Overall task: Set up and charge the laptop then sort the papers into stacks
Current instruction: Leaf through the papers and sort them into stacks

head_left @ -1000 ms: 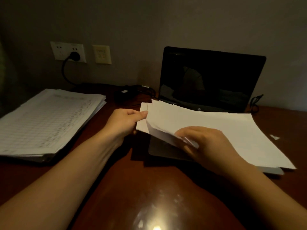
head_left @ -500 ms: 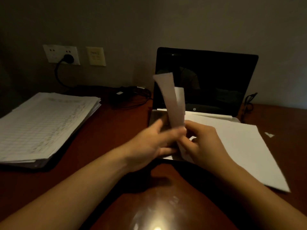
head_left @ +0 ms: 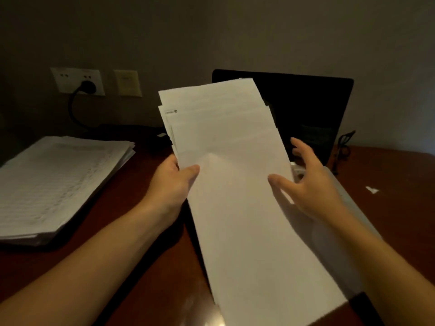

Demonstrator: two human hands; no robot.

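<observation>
Sorting is in hand: the left hand (head_left: 173, 184) is clamping a raised sheaf of papers (head_left: 235, 208) by its left edge, thumb pressing on top. The right hand (head_left: 313, 184) is hovering at the right edge, fingers (head_left: 300, 147) spread apart and gripping nothing. The laptop (head_left: 310, 109) is standing open behind, with a plug (head_left: 87, 87) sitting in the wall socket. Next, I'd judge, a sheet is needing to be peeled off and carried to the stack (head_left: 54, 184) lying on the counter (head_left: 141, 267) at left.

Loose sheets (head_left: 235, 196): white, small dark print mark at one top corner.
Paper stack (head_left: 54, 184): white, faint grey grid of lines.
Laptop (head_left: 313, 109): black.
Tabletop (head_left: 400, 180): glossy reddish brown.
Wall socket (head_left: 70, 78): white, with a black plug (head_left: 87, 87).
Wall plate (head_left: 128, 83): cream.
Wall (head_left: 235, 31): grey.
</observation>
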